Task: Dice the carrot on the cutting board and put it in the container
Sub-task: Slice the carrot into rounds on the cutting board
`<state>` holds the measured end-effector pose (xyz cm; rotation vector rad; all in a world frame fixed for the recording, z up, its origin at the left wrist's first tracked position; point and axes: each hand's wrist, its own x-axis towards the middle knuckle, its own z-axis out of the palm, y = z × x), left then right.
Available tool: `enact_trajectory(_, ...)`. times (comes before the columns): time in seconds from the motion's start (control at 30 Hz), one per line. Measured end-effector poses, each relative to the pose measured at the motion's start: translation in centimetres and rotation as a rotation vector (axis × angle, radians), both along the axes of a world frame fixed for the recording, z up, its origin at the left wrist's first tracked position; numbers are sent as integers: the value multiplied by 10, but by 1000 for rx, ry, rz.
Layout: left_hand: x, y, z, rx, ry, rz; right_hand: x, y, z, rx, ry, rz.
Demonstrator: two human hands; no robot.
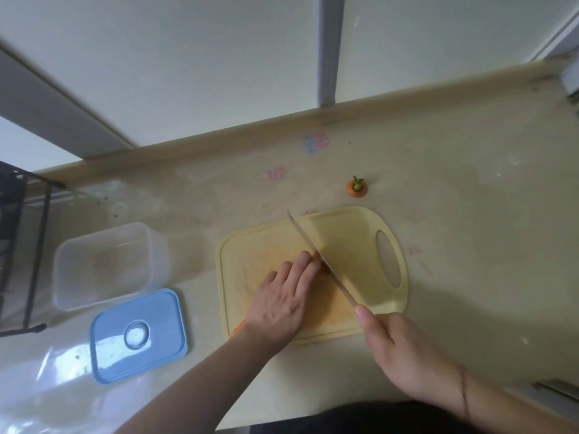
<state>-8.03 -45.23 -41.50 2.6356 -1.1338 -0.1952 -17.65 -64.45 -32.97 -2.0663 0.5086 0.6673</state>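
Note:
A yellow cutting board lies on the counter in the middle. My left hand lies over the carrot and holds it down; only orange bits show at the fingertips and under the wrist. My right hand grips the handle of a knife, index finger stretched along its spine. The blade crosses the board diagonally, right beside my left fingertips. A clear plastic container stands left of the board with nothing visible inside.
The container's blue lid lies flat in front of it. A cut carrot top with green stub sits on the counter behind the board. A black wire rack stands at the far left. The wall runs along the counter's back.

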Motion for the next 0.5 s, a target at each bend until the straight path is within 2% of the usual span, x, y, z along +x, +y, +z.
enact_trajectory(0.33,0,-1,6,-47,4,4,28,8,-17,61,-41,-9)
enact_trajectory(0.5,0,-2,6,-89,-33,40,16,1,-4,65,-38,-12)
